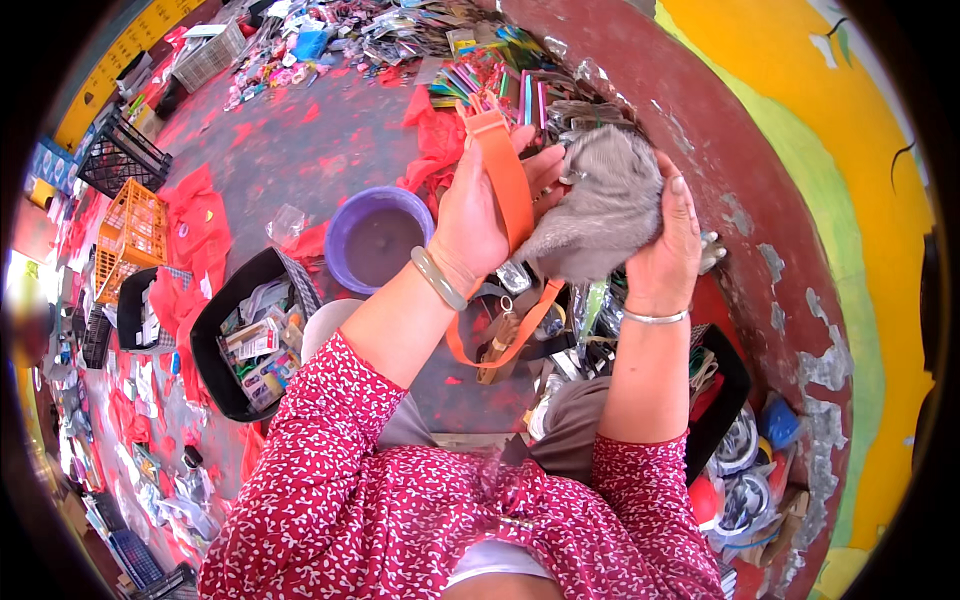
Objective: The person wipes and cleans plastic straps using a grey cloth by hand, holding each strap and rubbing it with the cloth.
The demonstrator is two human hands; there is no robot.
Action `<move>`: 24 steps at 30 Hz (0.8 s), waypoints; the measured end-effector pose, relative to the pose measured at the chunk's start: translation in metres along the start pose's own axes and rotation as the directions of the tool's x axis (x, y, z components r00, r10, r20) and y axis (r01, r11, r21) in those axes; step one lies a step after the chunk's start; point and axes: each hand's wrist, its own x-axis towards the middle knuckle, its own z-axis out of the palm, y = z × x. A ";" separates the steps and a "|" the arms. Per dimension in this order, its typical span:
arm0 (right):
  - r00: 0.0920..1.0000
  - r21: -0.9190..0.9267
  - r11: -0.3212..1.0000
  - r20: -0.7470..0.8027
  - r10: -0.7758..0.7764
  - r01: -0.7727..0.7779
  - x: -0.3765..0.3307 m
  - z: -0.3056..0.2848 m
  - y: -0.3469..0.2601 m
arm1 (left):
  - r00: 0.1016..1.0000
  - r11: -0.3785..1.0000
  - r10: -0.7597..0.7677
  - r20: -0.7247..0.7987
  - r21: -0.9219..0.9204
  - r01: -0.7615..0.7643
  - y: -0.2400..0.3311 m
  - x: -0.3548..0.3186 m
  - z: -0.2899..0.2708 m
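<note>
My left hand [470, 215] holds a wide orange strap [508, 175] between its thumb and its partly stretched fingers. A buckle or slider sits at the strap's top, and a thinner orange loop hangs below my wrist. My right hand [668, 235] cups a soft grey furry item [610, 205] from its right side; it looks like a plush pouch or crumpled fuzzy cloth, its exact kind unclear. The fingertips of my left hand are close to the grey item's left edge. Whether strap and grey item are joined is hidden.
A purple basin [340, 240] of murky water stands left of my hands. Black bins [205, 345] with small packaged goods lie farther left, near an orange crate [130, 235]. Scattered goods [340, 40] pile along the far wall. A peeling red wall [740, 190] rises close on the right.
</note>
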 end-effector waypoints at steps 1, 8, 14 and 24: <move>1.000 0.017 0.999 0.007 -0.030 0.030 -0.002 0.015 0.002 | 1.000 1.000 -0.019 0.001 0.019 0.019 -0.003 -0.001 -0.002; 0.790 -0.778 0.140 0.601 -0.119 0.613 -0.017 0.016 0.055 | 1.000 1.000 0.018 -0.003 -0.021 -0.018 -0.020 -0.015 0.018; 0.780 -0.755 0.199 0.614 -0.120 0.625 -0.036 0.016 0.064 | 0.999 1.000 -0.012 0.041 0.016 0.011 -0.004 -0.005 -0.005; 0.859 -0.873 0.186 0.367 -0.356 0.450 -0.013 0.024 0.047 | 0.992 0.991 -0.127 0.030 0.040 0.125 -0.040 -0.025 0.018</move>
